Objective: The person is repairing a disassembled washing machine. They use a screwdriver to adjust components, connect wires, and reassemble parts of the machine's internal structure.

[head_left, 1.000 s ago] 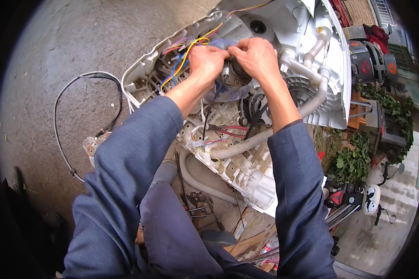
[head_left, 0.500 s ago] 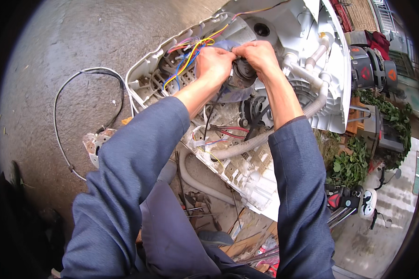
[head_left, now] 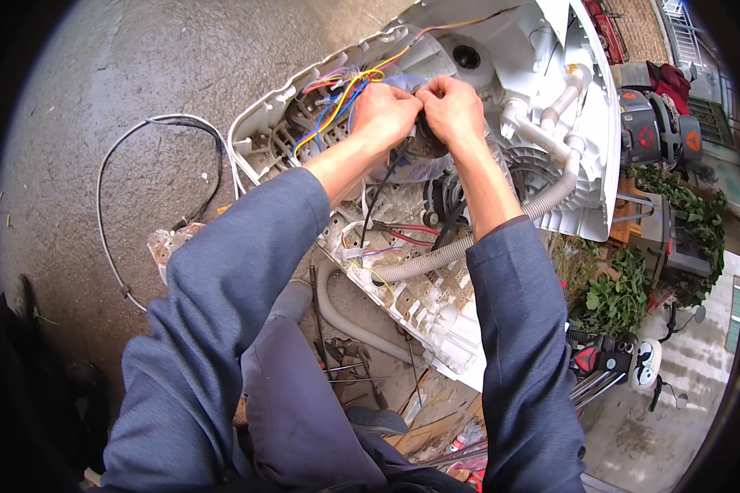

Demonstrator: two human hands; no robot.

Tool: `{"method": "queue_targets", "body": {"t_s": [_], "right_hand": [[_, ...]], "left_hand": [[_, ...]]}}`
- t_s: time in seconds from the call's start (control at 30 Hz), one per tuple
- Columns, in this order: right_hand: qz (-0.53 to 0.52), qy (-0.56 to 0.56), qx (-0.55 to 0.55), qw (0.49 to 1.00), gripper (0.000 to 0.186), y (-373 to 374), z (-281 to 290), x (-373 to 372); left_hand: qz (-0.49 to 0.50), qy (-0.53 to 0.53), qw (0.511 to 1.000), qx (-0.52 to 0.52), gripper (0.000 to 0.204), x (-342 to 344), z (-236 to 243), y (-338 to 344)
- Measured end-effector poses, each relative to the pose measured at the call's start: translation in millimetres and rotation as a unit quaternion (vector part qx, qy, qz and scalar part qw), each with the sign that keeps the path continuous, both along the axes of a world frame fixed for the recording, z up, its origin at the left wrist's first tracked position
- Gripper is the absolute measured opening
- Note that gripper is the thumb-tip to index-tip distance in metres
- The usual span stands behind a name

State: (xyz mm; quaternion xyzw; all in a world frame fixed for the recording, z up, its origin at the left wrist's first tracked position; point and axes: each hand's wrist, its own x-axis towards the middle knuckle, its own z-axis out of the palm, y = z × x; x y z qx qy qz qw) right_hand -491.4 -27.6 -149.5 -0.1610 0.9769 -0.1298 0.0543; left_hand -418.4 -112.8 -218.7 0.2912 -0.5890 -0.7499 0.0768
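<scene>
My left hand [head_left: 380,117] and my right hand [head_left: 452,113] meet, fingertips pinched together, over a dark round part [head_left: 429,145] inside an open white appliance housing [head_left: 590,205]. Whatever the fingers pinch is hidden by them. Clear plastic film [head_left: 415,171] wraps around the dark part. Beside my left hand runs a bundle of yellow, blue and red wires [head_left: 337,107]. Below the hands, red-handled pliers [head_left: 415,230] lie on the dirty perforated base, close to a black motor-like part [head_left: 437,201].
A grey corrugated hose [head_left: 427,263] crosses the housing, and another hose [head_left: 337,319] curves below it. On the wet concrete at left lies a looped cable [head_left: 100,197]. Rods and tools [head_left: 358,374] lie near my feet. Leafy plants [head_left: 617,283] and parked scooters [head_left: 645,123] are at right.
My right hand has shifted slightly down, its fingers more curled and closer to my left hand, covering more of the dark round part. The view has shifted a little.
</scene>
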Motion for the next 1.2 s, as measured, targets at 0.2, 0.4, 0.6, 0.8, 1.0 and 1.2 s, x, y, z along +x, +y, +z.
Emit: {"method": "queue_targets", "body": {"t_s": [0.2, 0.4, 0.6, 0.8, 1.0, 1.2], "right_hand": [[0.008, 0.056, -0.035, 0.998, 0.026, 5, -4, 17], [0.026, -0.046, -0.075, 0.996, 0.025, 11, 1, 2], [0.010, 0.053, -0.027, 0.998, 0.020, -2, 1, 20], [0.024, 0.081, -0.057, 0.995, 0.019, -4, 1, 23], [-0.028, -0.045, -0.122, 0.991, 0.017, 6, 4, -7], [-0.014, -0.033, -0.077, 0.996, 0.018, 5, 7, -12]], "left_hand": [[-0.054, 0.038, 0.997, 0.039, 0.023, 6, -1, -5], [-0.076, 0.040, 0.989, 0.122, 0.021, 7, -3, -7], [-0.052, 0.051, 0.988, 0.133, 0.021, 10, -4, -10], [-0.002, 0.037, 0.999, 0.015, 0.025, 5, -24, -18], [-0.021, 0.072, 0.996, -0.052, 0.027, 4, -23, -23], [-0.068, 0.091, 0.989, -0.097, 0.025, 16, -12, -24]]}}
